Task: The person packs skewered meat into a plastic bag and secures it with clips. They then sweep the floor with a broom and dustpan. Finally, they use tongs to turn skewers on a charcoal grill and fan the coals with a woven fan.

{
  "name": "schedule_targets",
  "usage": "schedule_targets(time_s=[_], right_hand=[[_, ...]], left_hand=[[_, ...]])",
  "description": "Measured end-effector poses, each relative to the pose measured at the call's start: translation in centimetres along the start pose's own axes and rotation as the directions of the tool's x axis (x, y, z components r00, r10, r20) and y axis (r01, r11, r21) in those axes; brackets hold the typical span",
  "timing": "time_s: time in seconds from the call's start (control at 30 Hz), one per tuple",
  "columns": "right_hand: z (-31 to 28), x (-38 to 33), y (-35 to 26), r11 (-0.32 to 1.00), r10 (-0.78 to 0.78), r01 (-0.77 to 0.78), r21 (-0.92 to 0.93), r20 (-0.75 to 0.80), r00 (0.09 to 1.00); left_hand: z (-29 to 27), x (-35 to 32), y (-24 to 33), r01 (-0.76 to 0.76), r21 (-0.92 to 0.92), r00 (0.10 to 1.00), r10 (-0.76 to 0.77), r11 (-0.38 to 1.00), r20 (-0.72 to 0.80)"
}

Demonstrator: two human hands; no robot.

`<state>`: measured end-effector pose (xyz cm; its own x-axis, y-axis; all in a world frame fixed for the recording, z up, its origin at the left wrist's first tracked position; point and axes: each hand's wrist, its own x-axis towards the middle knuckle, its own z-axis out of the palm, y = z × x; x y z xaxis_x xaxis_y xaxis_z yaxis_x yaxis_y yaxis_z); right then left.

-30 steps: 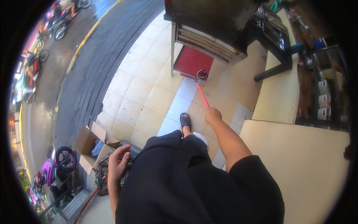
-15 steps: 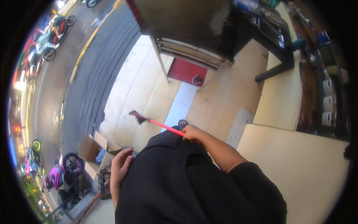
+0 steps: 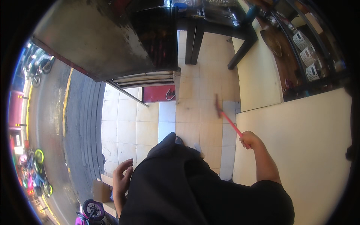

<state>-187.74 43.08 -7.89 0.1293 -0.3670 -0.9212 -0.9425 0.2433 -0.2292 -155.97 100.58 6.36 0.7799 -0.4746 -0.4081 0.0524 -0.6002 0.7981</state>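
Observation:
My right hand (image 3: 250, 140) is closed around the end of a red-handled broom (image 3: 231, 123) and holds it out to the right. The broom's dark reddish head (image 3: 218, 106) is smeared by motion over the tiled floor (image 3: 187, 112); I cannot tell whether it touches the tiles. On the other side of my black clothing, my left hand (image 3: 123, 174) hangs with loosely bent fingers apart and holds nothing. The tip of my foot (image 3: 179, 140) shows in front of me.
A metal-sided stand (image 3: 101, 41) is ahead, with a red panel (image 3: 153, 93) low beneath it. A dark table (image 3: 195, 41) and a shelf with white baskets (image 3: 307, 56) stand right, beyond a cream wall (image 3: 292, 142). A cardboard box (image 3: 102, 191), motorcycle (image 3: 92, 212) and road (image 3: 50, 123) lie left.
My right hand has swung the broom from the front left across to the right. The view has turned, so the stand now sits further left. My left hand stays loosely bent at my side.

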Motion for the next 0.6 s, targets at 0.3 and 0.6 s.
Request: schedule_targets(time_s=[0.3, 0.6], right_hand=[[-2.0, 22.9, -11.0, 0.869, 0.04, 0.129, 0.478, -0.326, 0.944], [0.9, 30.4, -33.1, 0.943, 0.076, 0.056, 0.328, -0.378, 0.923]], left_hand=[[0.2, -1.7, 1.3, 0.158, 0.085, 0.987, -0.157, 0.984, -0.026], [1.7, -5.5, 1.0, 0.482, 0.031, 0.872, -0.476, 0.875, -0.117]])
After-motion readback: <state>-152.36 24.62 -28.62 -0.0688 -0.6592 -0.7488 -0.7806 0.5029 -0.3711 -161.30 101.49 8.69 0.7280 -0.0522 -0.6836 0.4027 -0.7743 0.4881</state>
